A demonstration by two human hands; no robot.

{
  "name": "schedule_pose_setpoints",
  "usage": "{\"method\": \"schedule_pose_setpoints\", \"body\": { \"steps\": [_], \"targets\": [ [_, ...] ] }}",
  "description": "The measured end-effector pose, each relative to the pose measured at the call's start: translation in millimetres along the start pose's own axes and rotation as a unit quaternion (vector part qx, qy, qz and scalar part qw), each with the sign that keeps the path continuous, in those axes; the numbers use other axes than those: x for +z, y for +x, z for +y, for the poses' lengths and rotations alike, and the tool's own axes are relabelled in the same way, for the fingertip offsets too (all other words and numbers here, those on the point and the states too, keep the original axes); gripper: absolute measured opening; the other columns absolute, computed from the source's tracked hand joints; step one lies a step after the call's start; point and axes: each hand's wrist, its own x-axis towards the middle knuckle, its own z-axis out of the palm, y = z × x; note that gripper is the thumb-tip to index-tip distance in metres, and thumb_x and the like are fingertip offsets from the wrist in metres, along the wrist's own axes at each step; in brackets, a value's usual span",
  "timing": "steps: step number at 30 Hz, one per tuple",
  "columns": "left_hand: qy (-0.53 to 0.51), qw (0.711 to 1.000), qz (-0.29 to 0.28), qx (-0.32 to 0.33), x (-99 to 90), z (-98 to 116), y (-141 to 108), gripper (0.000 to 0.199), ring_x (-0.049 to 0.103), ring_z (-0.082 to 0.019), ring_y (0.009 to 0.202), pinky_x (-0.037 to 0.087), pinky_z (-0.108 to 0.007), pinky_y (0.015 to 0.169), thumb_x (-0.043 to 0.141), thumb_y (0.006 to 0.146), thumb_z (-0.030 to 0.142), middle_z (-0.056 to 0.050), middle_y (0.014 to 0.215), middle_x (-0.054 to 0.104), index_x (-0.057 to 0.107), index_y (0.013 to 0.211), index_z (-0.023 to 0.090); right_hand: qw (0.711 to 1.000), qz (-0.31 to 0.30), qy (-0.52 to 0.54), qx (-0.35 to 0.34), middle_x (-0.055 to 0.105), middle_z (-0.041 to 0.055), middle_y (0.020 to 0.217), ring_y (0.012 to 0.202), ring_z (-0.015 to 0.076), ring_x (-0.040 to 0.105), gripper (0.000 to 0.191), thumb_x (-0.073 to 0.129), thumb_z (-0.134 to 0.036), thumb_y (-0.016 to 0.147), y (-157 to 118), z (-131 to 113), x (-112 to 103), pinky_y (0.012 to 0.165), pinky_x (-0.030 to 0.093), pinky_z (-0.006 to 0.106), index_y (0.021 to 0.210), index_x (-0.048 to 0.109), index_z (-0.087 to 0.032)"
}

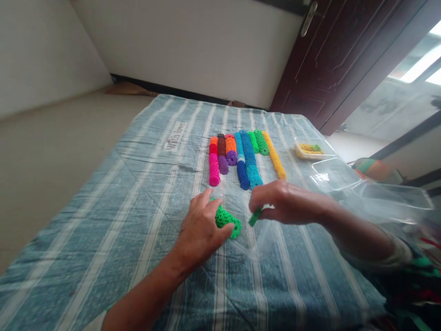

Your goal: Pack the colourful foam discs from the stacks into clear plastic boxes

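My left hand (pixel 198 225) grips a stack of green notched discs (pixel 225 218) that lies on its side, thumb at the near end and fingers along the far side. To its right, my right hand (pixel 280 202) pinches a short bunch of green discs (pixel 254 217), held a little apart from the stack. Beneath both hands is a see-through plastic bag (pixel 257 246), spread on the striped cloth (pixel 155 220). Just beyond them, rolls of stacked discs lie side by side: a pink and red roll (pixel 214 170), a blue roll (pixel 248 151) and a yellow roll (pixel 274 156) among several.
At the table's right, a see-through tub (pixel 314 149) holds yellow and green pieces. Next to it are a see-through plastic container (pixel 336 174) and another see-through piece (pixel 401 195) by my right forearm. A brown door (pixel 334 50) stands behind the table.
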Motion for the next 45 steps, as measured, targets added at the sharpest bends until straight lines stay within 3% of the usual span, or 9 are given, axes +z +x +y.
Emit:
{"method": "schedule_pose_setpoints", "body": {
  "steps": [5,10,18,24,31,38,45],
  "targets": [
    [-0.005,0.999,0.032,0.018,5.0,-2.5,0.3,0.037,0.048,-0.040,0.124,0.044,-0.057,0.101,0.068,0.071,0.039,-0.019,0.135,0.051,0.065,0.098,0.014,0.998,-0.049,-0.038,-0.001,0.061,-0.0007,0.077,0.064,0.0099,0.053,0.018,0.058,-0.002,0.079,4.2,-6.8,48.2,0.057,0.037,0.023,0.079,0.063,-0.019],
    [0.006,0.999,0.030,0.009,4.7,1.2,0.5,0.035,0.050,-0.040,0.122,0.045,-0.053,0.101,0.069,0.072,0.038,-0.021,0.132,0.052,0.066,0.095,0.012,0.999,-0.014,-0.029,0.007,0.060,0.0004,0.079,0.068,0.0113,0.054,0.016,0.056,-0.004,0.082,4.6,2.0,67.1,0.061,0.039,0.024,0.084,0.063,-0.018],
    [0.010,0.999,0.028,0.010,2.4,4.0,0.6,0.037,0.048,-0.040,0.123,0.043,-0.052,0.103,0.070,0.070,0.035,-0.022,0.133,0.051,0.066,0.098,0.011,0.995,0.048,0.014,0.090,0.059,0.0021,0.083,0.074,0.0136,0.057,0.014,0.057,-0.005,0.081,0.0,-3.3,76.0,0.067,0.045,0.026,0.090,0.059,-0.016],
    [0.026,0.999,0.024,0.019,2.2,3.2,0.9,0.037,0.047,-0.040,0.125,0.042,-0.052,0.104,0.067,0.071,0.033,-0.024,0.133,0.050,0.067,0.098,0.009,0.994,0.048,0.021,0.094,0.058,0.0015,0.083,0.073,0.0134,0.057,0.019,0.058,-0.005,0.079,1.1,-2.2,77.5,0.067,0.046,0.026,0.093,0.057,-0.017],
    [0.027,0.997,0.045,0.052,0.1,2.8,-1.0,0.035,0.044,-0.040,0.129,0.039,-0.053,0.107,0.065,0.073,0.031,-0.025,0.135,0.049,0.068,0.100,0.008,0.994,0.066,0.043,0.074,0.063,0.0039,0.094,0.075,0.0133,0.059,0.034,0.057,-0.007,0.082,1.6,0.2,81.3,0.069,0.048,0.027,0.114,0.053,-0.018],
    [0.051,0.997,0.038,0.038,-0.1,15.5,-4.7,0.038,0.034,-0.046,0.136,0.034,-0.057,0.108,0.074,0.066,0.034,-0.027,0.142,0.043,0.068,0.094,0.009,0.994,0.067,0.047,0.070,0.065,0.0036,0.098,0.077,0.0143,0.060,0.045,0.057,-0.005,0.081,1.1,1.4,82.5,0.071,0.049,0.028,0.123,0.049,-0.020],
    [0.084,0.995,0.036,0.039,3.6,16.5,-0.6,0.036,0.030,-0.045,0.138,0.036,-0.058,0.106,0.075,0.062,0.031,-0.024,0.146,0.040,0.068,0.093,0.013,0.993,0.063,0.043,0.086,0.065,0.0039,0.101,0.083,0.0155,0.061,0.052,0.058,-0.005,0.078,5.6,-0.1,83.0,0.073,0.048,0.028,0.126,0.045,-0.019]
  ]
}}
